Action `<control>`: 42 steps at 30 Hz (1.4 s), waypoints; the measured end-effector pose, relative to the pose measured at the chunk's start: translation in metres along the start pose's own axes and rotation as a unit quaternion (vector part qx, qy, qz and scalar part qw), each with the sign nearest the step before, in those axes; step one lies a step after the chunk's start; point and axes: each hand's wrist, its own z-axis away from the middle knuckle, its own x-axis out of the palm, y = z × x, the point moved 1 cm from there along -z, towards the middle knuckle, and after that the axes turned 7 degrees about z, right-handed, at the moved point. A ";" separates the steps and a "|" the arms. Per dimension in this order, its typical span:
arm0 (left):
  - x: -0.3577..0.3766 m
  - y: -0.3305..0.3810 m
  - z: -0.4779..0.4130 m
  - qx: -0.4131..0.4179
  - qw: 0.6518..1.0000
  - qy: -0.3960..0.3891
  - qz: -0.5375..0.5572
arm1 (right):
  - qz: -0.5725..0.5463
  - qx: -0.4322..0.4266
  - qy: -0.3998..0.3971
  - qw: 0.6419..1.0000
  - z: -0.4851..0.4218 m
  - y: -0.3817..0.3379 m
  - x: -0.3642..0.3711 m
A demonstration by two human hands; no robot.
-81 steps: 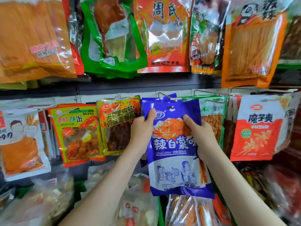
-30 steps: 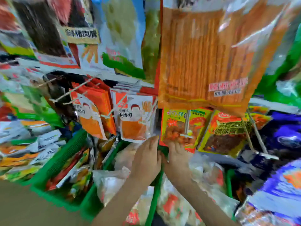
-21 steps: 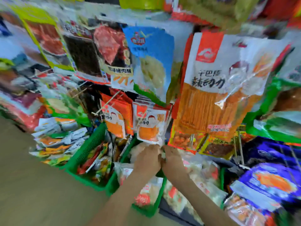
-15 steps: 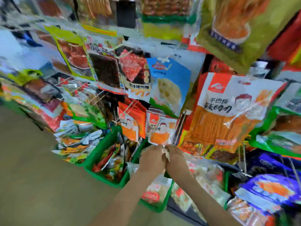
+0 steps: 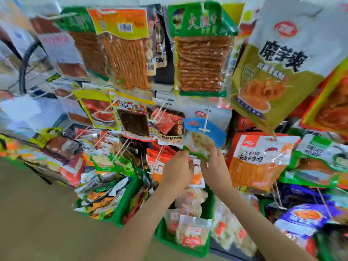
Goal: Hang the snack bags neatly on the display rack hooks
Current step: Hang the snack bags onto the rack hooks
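Note:
A blue snack bag [image 5: 204,137] with a green bottom strip hangs on a white hook [image 5: 205,125] in the middle of the display rack [image 5: 163,76]. My left hand [image 5: 178,169] reaches up to the bag's lower left corner, fingers curled at the green strip. My right hand [image 5: 214,164] is at the lower right corner, fingers lying over the strip and thumb below it. Both hands seem to pinch the bag's bottom edge, and the motion blur hides the exact grip. Small orange-and-white packets [image 5: 195,178] hang just behind my hands.
Large bags hang on hooks above and on both sides, an orange-and-white bag [image 5: 260,161] close on the right. Green baskets [image 5: 206,213] of loose packets stand below my forearms, another green basket [image 5: 126,202] to the left. Tan floor [image 5: 37,213] lies at lower left.
My view has swung left and upward along the rack. My hands, pressed together low by the small orange packets, have parted and risen to the blue bag's bottom edge.

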 end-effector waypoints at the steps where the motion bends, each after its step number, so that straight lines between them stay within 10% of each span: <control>1: -0.009 0.011 -0.007 0.015 1.000 0.007 0.000 | -0.006 -0.004 0.029 1.000 -0.009 -0.005 -0.014; 5: -0.030 0.046 -0.025 0.054 0.998 0.024 -0.002 | -0.060 0.008 0.075 0.995 -0.042 -0.009 -0.053; 10: -0.038 0.059 -0.027 0.038 0.998 0.026 -0.037 | -0.021 0.023 -0.088 0.996 -0.064 -0.001 -0.056; 18: -0.058 0.050 -0.026 0.050 0.995 0.052 -0.070 | 0.039 0.007 -0.116 0.992 -0.073 -0.012 -0.050; 42: -0.079 0.077 -0.017 0.240 0.962 -0.060 -0.115 | 0.038 0.071 0.091 0.993 0.008 -0.056 -0.101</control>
